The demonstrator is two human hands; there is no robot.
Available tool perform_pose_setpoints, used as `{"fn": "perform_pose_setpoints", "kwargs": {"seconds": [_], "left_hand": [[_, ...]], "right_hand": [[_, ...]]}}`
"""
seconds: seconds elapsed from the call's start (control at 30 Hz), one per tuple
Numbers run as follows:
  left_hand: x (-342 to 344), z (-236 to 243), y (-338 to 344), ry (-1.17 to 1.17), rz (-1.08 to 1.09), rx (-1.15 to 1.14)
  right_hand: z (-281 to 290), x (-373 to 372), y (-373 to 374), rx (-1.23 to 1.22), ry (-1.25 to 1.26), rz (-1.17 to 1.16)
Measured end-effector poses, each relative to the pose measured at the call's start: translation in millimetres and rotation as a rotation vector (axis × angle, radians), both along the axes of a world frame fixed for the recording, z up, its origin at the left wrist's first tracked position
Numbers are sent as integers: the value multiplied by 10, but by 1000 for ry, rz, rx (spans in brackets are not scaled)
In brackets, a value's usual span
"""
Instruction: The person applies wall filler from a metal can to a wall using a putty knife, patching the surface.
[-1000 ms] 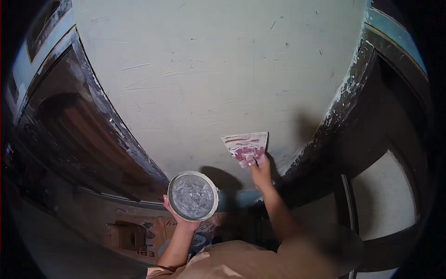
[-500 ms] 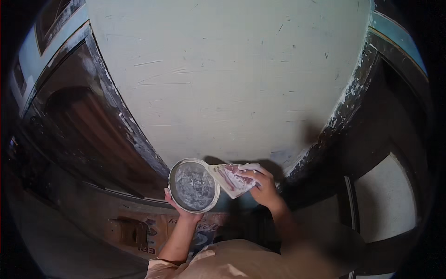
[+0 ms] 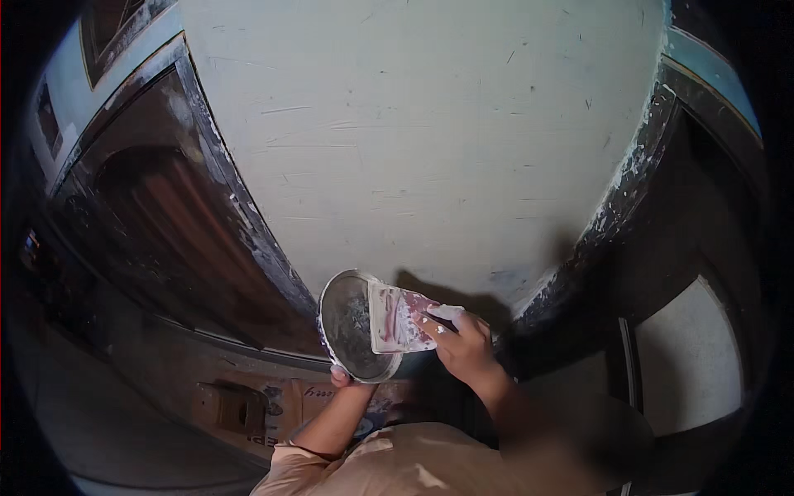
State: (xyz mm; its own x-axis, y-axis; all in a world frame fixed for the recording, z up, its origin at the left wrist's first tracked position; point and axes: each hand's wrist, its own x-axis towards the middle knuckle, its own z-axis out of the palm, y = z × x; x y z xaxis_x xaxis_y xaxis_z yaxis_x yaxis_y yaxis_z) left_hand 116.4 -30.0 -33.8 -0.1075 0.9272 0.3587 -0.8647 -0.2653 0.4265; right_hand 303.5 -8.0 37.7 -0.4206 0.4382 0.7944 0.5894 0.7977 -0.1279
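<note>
My left hand [image 3: 341, 377] grips a round pan [image 3: 344, 329] from below, by its lower left edge. The pan is tilted, its grey inside smeared with thin white paste and its pale rim crusted. Most of the fingers are hidden behind it. My right hand [image 3: 466, 345], spotted with white paste, is closed around a broad flat scraper [image 3: 395, 321]. That scraper is reddish, with a pale wide edge and white paste across its face. Its blade overlaps the pan's right side; whether it touches the inside I cannot tell.
A pale wall [image 3: 413, 165] with scratches and dark specks rises in front. Dark, paint-spattered door frames stand left [image 3: 240, 198] and right [image 3: 624, 178] of it. On the floor lie a printed cardboard sheet [image 3: 285, 405] and a brown block-like object [image 3: 231, 405].
The pan has tilted more to its side and shifted slightly right. The scraper has swung left from the rim and now overlaps the pan's right part.
</note>
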Motion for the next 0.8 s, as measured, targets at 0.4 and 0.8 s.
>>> {"fn": "perform_pose_setpoints", "kwargs": {"seconds": [0.4,0.8], "left_hand": [[-24,203,38,104,-251,137],[117,323,-20,88,-181,-207]], "right_hand": [[113,132,202,72,-33,58],[299,202,282,109,-72,235]]}}
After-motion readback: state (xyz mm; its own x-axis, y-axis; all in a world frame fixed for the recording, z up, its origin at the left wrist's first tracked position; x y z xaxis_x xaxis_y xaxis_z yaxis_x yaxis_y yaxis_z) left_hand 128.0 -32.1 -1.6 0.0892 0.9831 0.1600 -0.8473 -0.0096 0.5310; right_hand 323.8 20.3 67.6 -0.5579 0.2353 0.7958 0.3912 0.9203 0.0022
